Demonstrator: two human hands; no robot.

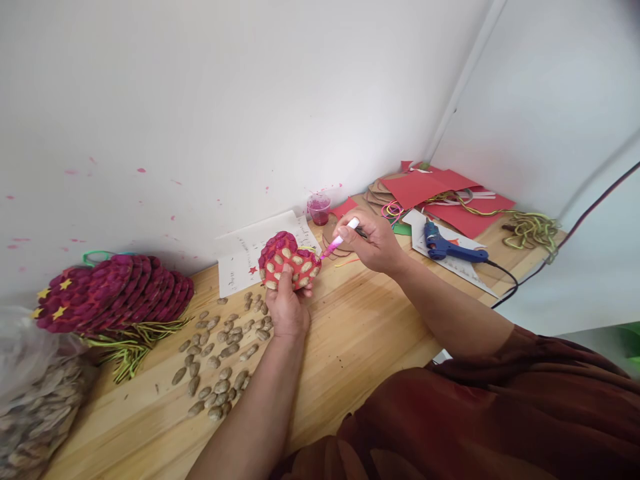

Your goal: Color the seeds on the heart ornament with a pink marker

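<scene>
Bag (27, 353): clear, crinkled plastic is bulging with peanut shells.
Stack (140, 287): bumpy magenta pieces are overlapping, perhaps to save room; yellow stars (60, 312) are topping them, yellow-green fringe (133, 343) spilling below.
Loose peanuts (221, 387): rough, tan, waisted shells are lying scattered on the smooth wooden table (360, 333).
Handwritten sheet (230, 250): thin white paper is lying behind the shells.
Left hand (290, 310): thumb and fingers are gripping the red piece (293, 259) above the table, seemingly to steady its peanut-studded face; wet-looking magenta is coating its upper left.
Cup (319, 209): clear plastic is holding pink paint, probably standing near for the brush's sake.
Brush (333, 248): its pink tip is meeting the piece's right edge; contact is hard to tell.
Right hand (373, 240): curled fingers are gripping the brush, apparently for control.
Red sheets (423, 189): flat, straight-edged paper is overlapping.
Glue gun (453, 250): blue plastic is resting on white paper, perhaps guarding the wood.
Cords (533, 231): soft yellow-green strands are tangling.
</scene>
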